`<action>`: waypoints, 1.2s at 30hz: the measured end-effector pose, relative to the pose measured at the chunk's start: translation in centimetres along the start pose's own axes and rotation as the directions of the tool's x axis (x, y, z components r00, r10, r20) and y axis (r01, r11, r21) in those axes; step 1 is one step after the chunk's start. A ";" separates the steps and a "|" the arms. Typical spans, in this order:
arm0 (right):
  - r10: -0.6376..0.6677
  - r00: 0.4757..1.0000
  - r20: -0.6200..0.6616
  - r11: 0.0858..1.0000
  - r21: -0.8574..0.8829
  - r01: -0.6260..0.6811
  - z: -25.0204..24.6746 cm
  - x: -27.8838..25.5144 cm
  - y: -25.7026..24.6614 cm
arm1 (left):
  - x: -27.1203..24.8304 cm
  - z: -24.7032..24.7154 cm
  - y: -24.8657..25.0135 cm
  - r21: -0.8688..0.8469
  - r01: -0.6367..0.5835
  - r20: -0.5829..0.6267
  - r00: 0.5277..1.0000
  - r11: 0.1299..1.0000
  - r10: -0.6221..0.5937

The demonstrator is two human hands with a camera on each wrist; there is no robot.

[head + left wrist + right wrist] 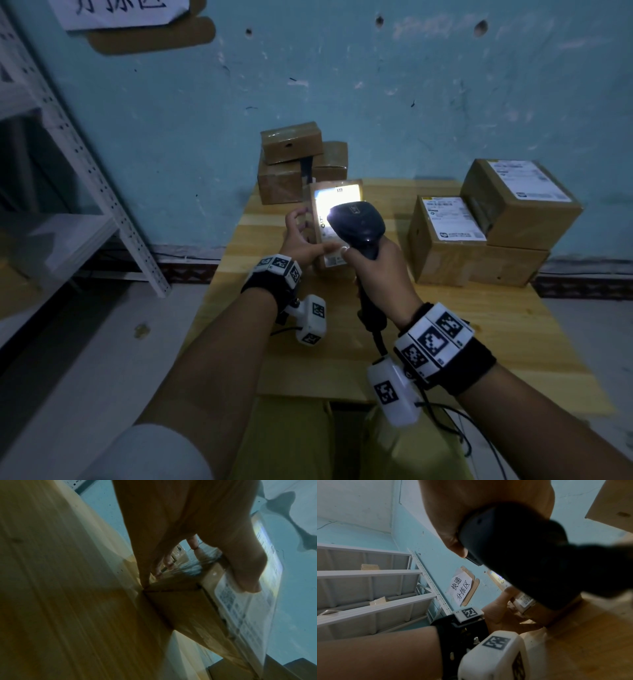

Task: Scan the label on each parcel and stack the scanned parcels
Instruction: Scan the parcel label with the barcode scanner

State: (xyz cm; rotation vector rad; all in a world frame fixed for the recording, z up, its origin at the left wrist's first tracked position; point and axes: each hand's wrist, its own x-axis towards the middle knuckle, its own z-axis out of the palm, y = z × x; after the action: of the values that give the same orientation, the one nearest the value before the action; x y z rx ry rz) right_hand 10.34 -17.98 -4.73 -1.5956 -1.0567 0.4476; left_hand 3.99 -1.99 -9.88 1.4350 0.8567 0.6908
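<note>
While the scanner [356, 222] throws its bright patch onto the label [334, 219], the step in hand is the scan itself, and it looks about halfway set up: light on paper, but the glare washes out the upper part of the label in the head view. The left hand [301, 240] holds the parcel [320, 240] tipped up on edge near the middle of the table [445, 325], its thumb [247, 574] pressed on the label's lower end and the fingers curled behind the box. The right hand [380, 270] is wrapped round the scanner's handle, with its nose just above the label.

To do this well, I would judge that the thumb should slide clear of any printed code, since it overlaps the label's edge in the left wrist view. The scanner seems very close; easing it back a little and tilting it off square would likely cut the glare and let the beam cover the whole barcode. The parcel's bottom edge rests on the table, which steadies it; keeping it there is wiser than lifting.

Two labelled boxes [479, 229] stand stacked at the right of the table, and three plainer boxes [294, 164] are piled at the far edge against the wall. Which pile is the scanned one cannot be told for sure, though the labelled stack on the right seems the likelier.
</note>
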 end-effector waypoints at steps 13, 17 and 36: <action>0.028 1.000 0.014 1.000 0.005 -0.028 0.1 -0.2 -0.2 | -0.1 0.1 0.0 0.037 -0.022 -0.018 1.000 0.999 0.023; 0.050 0.998 0.033 0.998 0.040 -0.051 0.1 -0.4 -0.4 | -0.1 0.1 0.0 0.020 -0.005 -0.021 1.000 1.000 0.006; 0.017 0.999 -0.037 0.997 0.074 -0.014 -0.6 -1.1 -0.6 | -0.1 0.0 0.0 0.017 -0.002 -0.020 1.000 1.000 0.002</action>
State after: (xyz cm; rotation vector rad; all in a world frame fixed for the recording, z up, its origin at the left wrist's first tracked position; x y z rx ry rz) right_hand 9.96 -19.23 -4.30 -1.5420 -0.9890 0.4603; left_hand 3.92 -2.08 -9.89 1.4468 0.8789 0.7020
